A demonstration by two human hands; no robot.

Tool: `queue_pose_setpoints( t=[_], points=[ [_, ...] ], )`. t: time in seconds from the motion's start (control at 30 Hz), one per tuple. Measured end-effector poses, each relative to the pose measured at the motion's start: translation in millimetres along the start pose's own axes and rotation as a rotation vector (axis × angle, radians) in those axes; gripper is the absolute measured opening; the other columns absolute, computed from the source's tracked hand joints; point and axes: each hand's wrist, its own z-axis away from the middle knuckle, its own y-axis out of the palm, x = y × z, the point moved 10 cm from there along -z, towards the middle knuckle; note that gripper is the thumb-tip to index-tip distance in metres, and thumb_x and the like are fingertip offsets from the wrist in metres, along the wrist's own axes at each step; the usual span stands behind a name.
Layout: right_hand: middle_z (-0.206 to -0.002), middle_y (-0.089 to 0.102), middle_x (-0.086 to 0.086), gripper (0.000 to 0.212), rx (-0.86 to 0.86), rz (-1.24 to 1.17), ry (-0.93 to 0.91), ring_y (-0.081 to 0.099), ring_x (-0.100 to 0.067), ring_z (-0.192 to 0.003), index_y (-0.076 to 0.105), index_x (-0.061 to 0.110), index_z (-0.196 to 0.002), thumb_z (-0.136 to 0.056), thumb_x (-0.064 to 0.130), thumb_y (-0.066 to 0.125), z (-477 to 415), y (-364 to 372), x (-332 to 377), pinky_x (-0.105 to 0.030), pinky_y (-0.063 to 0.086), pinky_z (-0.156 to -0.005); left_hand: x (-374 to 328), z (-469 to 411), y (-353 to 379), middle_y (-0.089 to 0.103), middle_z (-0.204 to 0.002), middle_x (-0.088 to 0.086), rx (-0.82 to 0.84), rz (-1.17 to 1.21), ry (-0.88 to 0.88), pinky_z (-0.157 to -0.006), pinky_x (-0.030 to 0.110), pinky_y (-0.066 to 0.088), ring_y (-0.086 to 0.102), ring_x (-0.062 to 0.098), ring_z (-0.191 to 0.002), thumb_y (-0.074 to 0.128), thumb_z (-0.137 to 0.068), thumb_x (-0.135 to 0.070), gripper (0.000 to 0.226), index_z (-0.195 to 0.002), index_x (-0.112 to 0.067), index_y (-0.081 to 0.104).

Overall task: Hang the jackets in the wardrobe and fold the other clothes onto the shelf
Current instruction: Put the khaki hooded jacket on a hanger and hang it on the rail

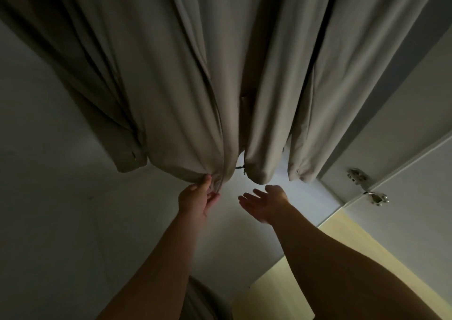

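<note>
A beige jacket hangs in the wardrobe and fills the far part of the view, its front open. The pale wardrobe door stands at right, above a strip of yellow floor. The left hand pinches the hem of the jacket's left front panel. The right hand is spread flat, palm up, just under the right panel. A metal hinge sits on the door. A short dark cord shows between the hems.
</note>
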Motion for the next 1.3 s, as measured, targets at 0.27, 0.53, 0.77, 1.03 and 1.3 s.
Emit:
queue_pose_setpoints(
  t=[0.27, 0.53, 0.77, 1.03, 1.3],
  points=[
    [-0.124, 0.062, -0.002, 0.033, 0.097, -0.002, -0.226, 0.056, -0.036, -0.119, 0.076, 0.015, -0.103, -0.071, 0.023, 0.079, -15, 18, 9, -0.053, 0.047, -0.103, 15, 15, -13, 0.057, -0.071, 0.001, 0.027, -0.017, 0.045, -0.054, 0.022, 0.047, 0.052, 0.006, -0.048, 0.076, -0.089, -0.023, 0.022, -0.099, -0.009, 0.061],
    [-0.099, 0.079, 0.001, 0.042, 0.043, 0.301, -0.267, 0.076, -0.019, -0.094, 0.07, 0.012, -0.109, -0.1, 0.05, 0.055, -8, 2, 13, -0.032, 0.051, -0.082, -5, 33, 19, 0.074, -0.115, 0.011, 0.37, 0.015, 0.133, -0.083, 0.026, 0.058, 0.073, 0.023, -0.104, 0.078, -0.079, 0.004, 0.05, -0.126, -0.001, 0.061],
    [-0.076, 0.067, -0.008, 0.052, 0.133, 0.619, -0.224, 0.056, -0.016, -0.058, 0.062, 0.003, -0.11, -0.098, 0.053, 0.057, 11, -12, -4, -0.029, 0.045, -0.058, -6, 35, 35, 0.077, -0.09, -0.003, 0.276, -0.429, 0.26, -0.082, 0.036, 0.054, 0.07, 0.019, -0.091, 0.092, -0.059, -0.042, 0.04, -0.087, -0.019, 0.076],
    [-0.074, 0.061, -0.005, 0.044, 0.369, 0.684, -0.198, 0.04, -0.01, -0.052, 0.066, 0.011, -0.095, -0.098, 0.053, 0.058, 18, 19, -23, -0.024, 0.037, -0.053, -31, 42, 54, 0.069, -0.058, -0.007, 0.151, -0.825, 0.591, -0.055, 0.024, 0.046, 0.062, -0.001, -0.053, 0.084, -0.074, -0.044, 0.032, -0.065, -0.016, 0.071],
    [-0.105, 0.068, -0.021, 0.032, 0.398, 0.629, -0.246, 0.061, -0.019, -0.072, 0.066, 0.002, -0.119, -0.096, 0.024, 0.065, 24, 28, -15, -0.033, 0.047, -0.072, -56, 28, 30, 0.068, -0.056, -0.006, -0.006, -0.704, 0.639, -0.053, 0.022, 0.044, 0.065, 0.005, -0.057, 0.084, -0.076, -0.044, 0.036, -0.063, -0.013, 0.071]
  ],
)
